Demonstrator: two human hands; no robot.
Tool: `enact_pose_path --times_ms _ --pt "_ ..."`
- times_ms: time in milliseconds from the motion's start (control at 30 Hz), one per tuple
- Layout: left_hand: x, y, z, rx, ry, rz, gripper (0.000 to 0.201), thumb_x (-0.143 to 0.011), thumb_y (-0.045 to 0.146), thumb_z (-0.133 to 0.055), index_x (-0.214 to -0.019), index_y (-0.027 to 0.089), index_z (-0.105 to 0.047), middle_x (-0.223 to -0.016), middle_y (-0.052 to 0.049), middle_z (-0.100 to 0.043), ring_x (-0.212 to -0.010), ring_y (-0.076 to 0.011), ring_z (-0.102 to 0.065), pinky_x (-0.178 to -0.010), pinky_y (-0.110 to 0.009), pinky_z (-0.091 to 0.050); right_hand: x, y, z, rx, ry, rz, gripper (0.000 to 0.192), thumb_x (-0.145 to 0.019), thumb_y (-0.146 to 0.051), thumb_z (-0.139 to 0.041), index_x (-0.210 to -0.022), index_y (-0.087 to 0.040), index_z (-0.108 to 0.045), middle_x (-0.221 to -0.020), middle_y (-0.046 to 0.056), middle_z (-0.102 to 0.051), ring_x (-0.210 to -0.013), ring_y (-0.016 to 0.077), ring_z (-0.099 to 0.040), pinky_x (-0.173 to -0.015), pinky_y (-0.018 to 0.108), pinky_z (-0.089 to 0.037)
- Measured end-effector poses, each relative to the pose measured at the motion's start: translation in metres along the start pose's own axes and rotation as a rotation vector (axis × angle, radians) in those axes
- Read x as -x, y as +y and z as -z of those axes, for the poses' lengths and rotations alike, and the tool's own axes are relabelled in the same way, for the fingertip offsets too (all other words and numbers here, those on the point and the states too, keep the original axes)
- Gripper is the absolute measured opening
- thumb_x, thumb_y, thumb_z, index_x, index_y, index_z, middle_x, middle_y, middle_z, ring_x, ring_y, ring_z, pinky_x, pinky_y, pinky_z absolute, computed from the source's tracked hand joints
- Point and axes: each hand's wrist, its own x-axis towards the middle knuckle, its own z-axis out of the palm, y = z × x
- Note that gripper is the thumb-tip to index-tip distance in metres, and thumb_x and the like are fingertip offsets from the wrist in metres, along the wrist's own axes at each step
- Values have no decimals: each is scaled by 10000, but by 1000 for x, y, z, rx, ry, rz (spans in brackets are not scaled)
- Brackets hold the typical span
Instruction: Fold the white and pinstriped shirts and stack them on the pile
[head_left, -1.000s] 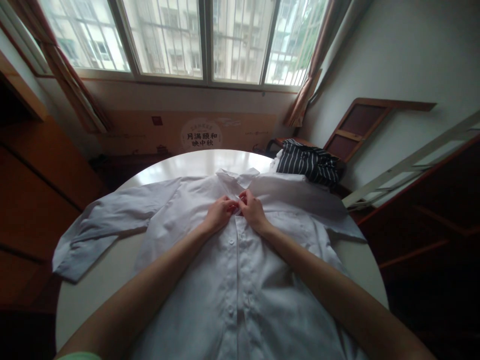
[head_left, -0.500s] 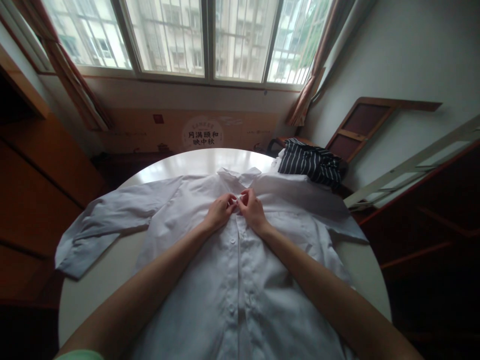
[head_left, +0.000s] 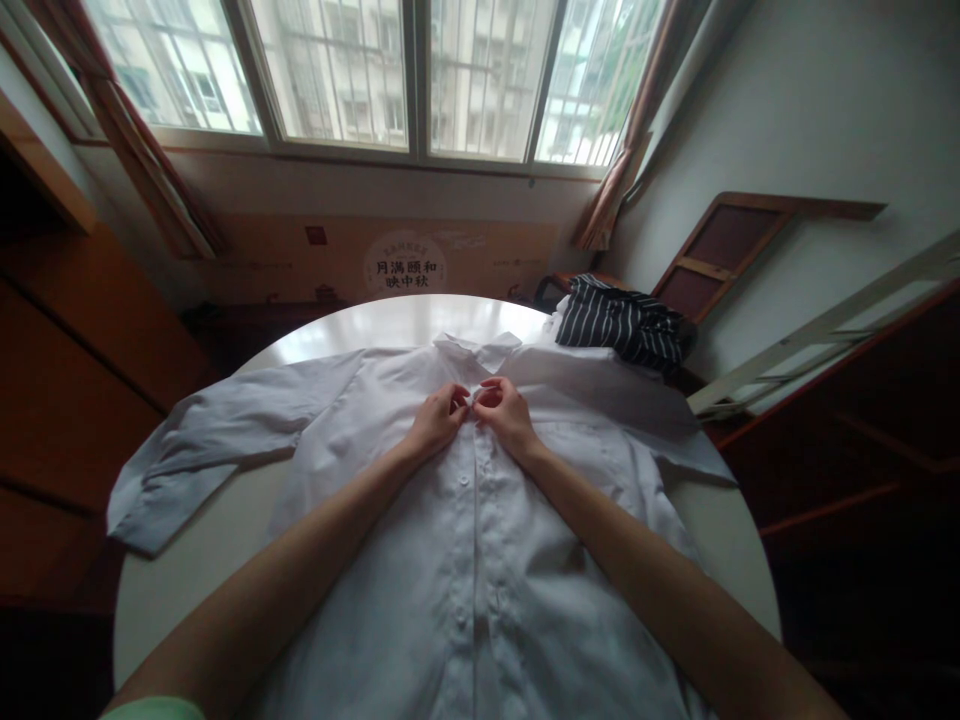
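Head view: a white shirt [head_left: 480, 560] is spread front-up on a round table [head_left: 225, 530], collar [head_left: 476, 350] towards the window [head_left: 405, 75]; its placket runs down the middle, with small buttons seen along it; one sleeve [head_left: 202, 450] is laid out to the left, reaching the table's edge; the other side is draped over the right edge. The left hand [head_left: 436, 425] and right hand [head_left: 506, 415] are brought together just below the collar, fingertips almost touching; both are pinched on the shirt's front edge at the top of the placket, though what lies between the fingertips is too small to be told. Both forearms are stretched over the shirt's lower part. A striped garment [head_left: 622, 325] is heaped at the far right of the table, just beside the shirt's shoulder. A brown board with printed characters [head_left: 375, 265] is stood below the window; curtains [head_left: 135, 150] are hung at either side; wooden frames [head_left: 720, 245] are leant against the right wall.
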Motion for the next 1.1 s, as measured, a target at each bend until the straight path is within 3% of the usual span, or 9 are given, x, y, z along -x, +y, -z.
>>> enact_pose_path --times_ms 267,600,933,1100 --pt "1 0 -1 -37 7 -10 147 -722 153 -508 -868 163 -525 -737 -15 -609 -657 -127 -553 -630 -244 -428 2 -3 0 204 14 104 304 -611 -172 -621 -892 -175 -507 -684 7 -653 -641 150 -625 -670 287 -494" --pt "2 1 0 -60 7 2 145 -728 161 -499 -872 170 -514 -734 -15 -609 -644 -127 -553 -616 -243 -423 -2 -1 3 154 -35 66 171 -669 -151 -539 -837 -181 -544 -662 -5 -633 -556 122 -602 -543 238 -490" --pt "1 2 1 -71 2 -10 157 -708 104 -470 -834 167 -540 -745 -18 -614 -652 -123 -547 -635 -241 -420 -2 1 3 243 -97 163 184 -619 -117 -581 -790 -176 -546 -649 -16 -621 -608 119 -591 -609 241 -466" --pt "1 6 1 -95 17 25 80 -747 194 -476 -788 170 -541 -720 -16 -603 -629 -123 -536 -599 -238 -411 -2 -1 3 228 -101 154 212 -612 -108 -585 -809 -171 -542 -657 -13 -620 -612 121 -592 -609 239 -462"
